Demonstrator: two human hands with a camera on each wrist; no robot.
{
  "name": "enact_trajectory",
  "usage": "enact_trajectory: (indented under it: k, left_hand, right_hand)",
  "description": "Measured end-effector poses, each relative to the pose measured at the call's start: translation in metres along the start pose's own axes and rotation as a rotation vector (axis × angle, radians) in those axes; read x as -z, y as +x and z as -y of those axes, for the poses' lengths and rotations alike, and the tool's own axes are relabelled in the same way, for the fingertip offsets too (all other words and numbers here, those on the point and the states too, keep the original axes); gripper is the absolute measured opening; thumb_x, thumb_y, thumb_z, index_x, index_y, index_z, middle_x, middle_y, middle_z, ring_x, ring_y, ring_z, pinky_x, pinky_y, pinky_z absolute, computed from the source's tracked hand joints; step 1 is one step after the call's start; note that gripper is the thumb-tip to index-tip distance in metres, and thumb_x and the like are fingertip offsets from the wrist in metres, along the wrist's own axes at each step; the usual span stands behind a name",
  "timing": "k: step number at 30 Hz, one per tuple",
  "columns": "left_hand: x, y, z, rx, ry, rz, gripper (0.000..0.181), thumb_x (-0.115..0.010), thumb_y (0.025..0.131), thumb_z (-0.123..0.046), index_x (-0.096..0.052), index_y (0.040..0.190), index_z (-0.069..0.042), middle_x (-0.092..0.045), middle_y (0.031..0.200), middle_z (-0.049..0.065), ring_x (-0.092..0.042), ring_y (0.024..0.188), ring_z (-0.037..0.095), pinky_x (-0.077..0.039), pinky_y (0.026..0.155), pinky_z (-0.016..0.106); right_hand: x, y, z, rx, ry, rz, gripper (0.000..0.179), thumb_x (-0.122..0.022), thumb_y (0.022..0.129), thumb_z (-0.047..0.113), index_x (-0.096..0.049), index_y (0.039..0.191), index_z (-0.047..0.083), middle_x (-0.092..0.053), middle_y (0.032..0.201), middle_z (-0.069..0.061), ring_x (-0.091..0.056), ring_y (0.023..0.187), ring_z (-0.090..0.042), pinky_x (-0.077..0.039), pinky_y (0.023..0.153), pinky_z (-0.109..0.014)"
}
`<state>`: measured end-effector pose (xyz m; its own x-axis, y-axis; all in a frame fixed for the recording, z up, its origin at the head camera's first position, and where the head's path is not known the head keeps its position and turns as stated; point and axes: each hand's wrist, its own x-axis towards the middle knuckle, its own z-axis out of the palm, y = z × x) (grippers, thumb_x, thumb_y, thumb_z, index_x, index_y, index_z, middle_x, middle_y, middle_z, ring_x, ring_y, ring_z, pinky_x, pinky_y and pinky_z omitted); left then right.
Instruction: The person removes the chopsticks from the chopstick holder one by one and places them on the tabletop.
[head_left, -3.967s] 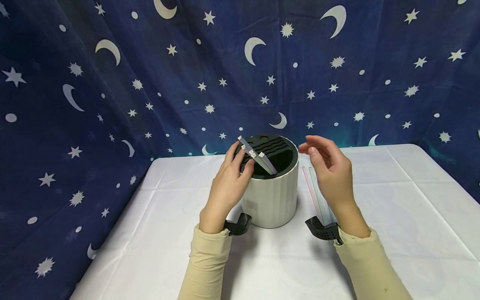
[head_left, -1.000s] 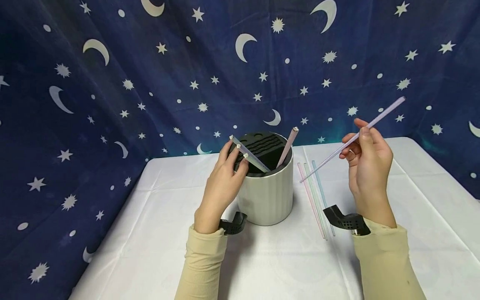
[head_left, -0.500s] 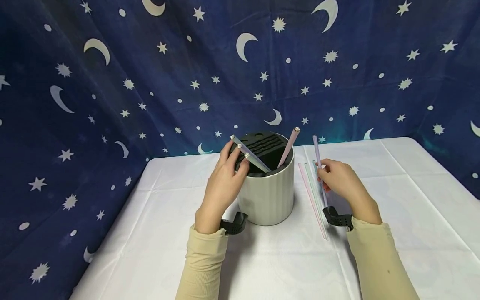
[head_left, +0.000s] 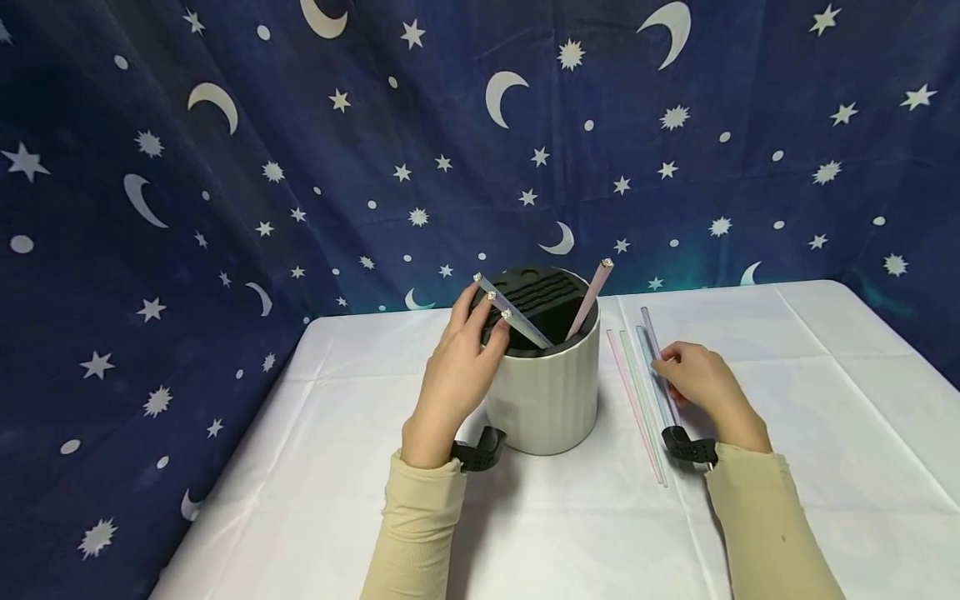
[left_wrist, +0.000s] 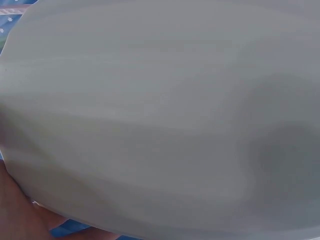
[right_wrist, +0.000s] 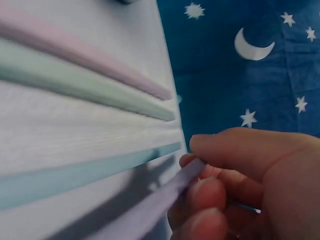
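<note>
My right hand [head_left: 705, 387] is low over the table, right of the holder. Its thumb and fingertips pinch a purple chopstick [head_left: 648, 325], which lies close beside a blue chopstick [head_left: 649, 358]. A green chopstick [head_left: 639, 392] and a pink chopstick [head_left: 630, 392] lie left of these. In the right wrist view the fingertips hold the purple chopstick [right_wrist: 150, 210] by one end. My left hand [head_left: 461, 367] rests at the left rim of a white ribbed utensil holder [head_left: 540, 408], fingers extended over its black slotted insert [head_left: 543, 292]. Inside, several chopsticks [head_left: 525, 329] with glittery ends lean left.
Another pink chopstick [head_left: 590, 296] leans right in the holder. A white cloth [head_left: 337, 500] covers the table. Behind and at the left hangs a dark blue curtain [head_left: 450, 125] with moons and stars.
A second ago my right hand held the purple chopstick high and slanted; it has come down and left, to the table beside the blue one. My left hand has stayed on the holder.
</note>
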<state>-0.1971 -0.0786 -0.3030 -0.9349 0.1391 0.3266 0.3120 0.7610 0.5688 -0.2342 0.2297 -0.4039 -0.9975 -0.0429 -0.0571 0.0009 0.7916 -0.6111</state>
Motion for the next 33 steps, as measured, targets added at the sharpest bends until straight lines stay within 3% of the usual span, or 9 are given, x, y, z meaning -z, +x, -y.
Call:
enact_trajectory:
  k: [8,13,18,22,26,30,33]
  left_hand:
    - [0.0,0.0,-0.001,-0.01,-0.003,-0.001,0.048,-0.03,0.092,-0.044,-0.035,0.138,-0.029,-0.015,0.145,-0.015,-0.025,0.129,0.012,-0.035,0.093,0.047]
    - [0.0,0.0,-0.002,-0.013,-0.002,-0.004,0.048,-0.03,0.092,-0.044,-0.035,0.137,-0.03,-0.015,0.145,-0.015,-0.025,0.129,0.011,-0.035,0.093,0.047]
    - [0.0,0.0,0.0,-0.004,-0.012,0.004,0.047,-0.03,0.092,-0.044,-0.036,0.137,-0.03,-0.015,0.145,-0.016,-0.025,0.129,0.011,-0.035,0.092,0.048]
    - [0.001,-0.001,0.002,0.01,-0.01,0.0,0.047,-0.03,0.092,-0.045,-0.035,0.137,-0.032,-0.014,0.145,-0.016,-0.026,0.129,0.011,-0.034,0.093,0.049]
    - [0.002,0.0,0.002,-0.001,-0.012,0.002,0.047,-0.03,0.092,-0.045,-0.035,0.137,-0.032,-0.015,0.145,-0.015,-0.026,0.129,0.013,-0.034,0.092,0.05]
    - [0.002,0.0,0.002,-0.024,-0.017,0.002,0.046,-0.031,0.092,-0.046,-0.036,0.136,-0.034,-0.016,0.145,-0.015,-0.026,0.129,0.013,-0.034,0.091,0.05]
    - [0.002,-0.001,0.001,-0.027,-0.019,0.002,0.046,-0.031,0.091,-0.047,-0.036,0.136,-0.035,-0.016,0.144,-0.015,-0.027,0.128,0.013,-0.034,0.091,0.05]
  right_hand:
    - [-0.009,0.001,-0.011,-0.136,0.018,-0.043,0.029,-0.05,0.085,0.019,-0.051,0.099,-0.007,-0.05,0.06,-0.007,-0.048,0.048,-0.016,-0.037,0.048,-0.029]
    - [-0.011,0.001,-0.011,-0.165,0.035,-0.087,0.036,-0.05,0.085,0.02,-0.048,0.108,-0.007,-0.05,0.058,-0.006,-0.049,0.045,-0.014,-0.037,0.048,-0.029]
    - [-0.011,0.001,-0.009,-0.145,0.045,-0.106,0.041,-0.046,0.089,0.026,-0.047,0.114,-0.006,-0.05,0.058,-0.005,-0.048,0.045,-0.015,-0.036,0.048,-0.03]
    - [-0.01,0.006,0.001,-0.062,0.159,-0.205,0.044,-0.043,0.091,0.037,-0.049,0.118,0.002,-0.053,0.063,-0.008,-0.05,0.045,-0.023,-0.039,0.046,-0.032]
    - [-0.008,0.01,0.019,0.029,0.32,-0.37,0.047,-0.043,0.088,0.049,-0.055,0.115,0.012,-0.057,0.076,-0.01,-0.056,0.052,-0.021,-0.044,0.047,-0.04]
    - [0.002,-0.004,0.052,0.173,0.442,-0.509,0.04,-0.045,0.09,0.043,-0.058,0.113,0.013,-0.06,0.086,-0.01,-0.059,0.068,-0.015,-0.05,0.061,-0.028]
    - [0.008,-0.019,0.08,0.319,0.52,-0.564,0.032,-0.046,0.093,0.03,-0.057,0.113,0.008,-0.061,0.094,-0.008,-0.059,0.083,-0.013,-0.045,0.075,-0.017]
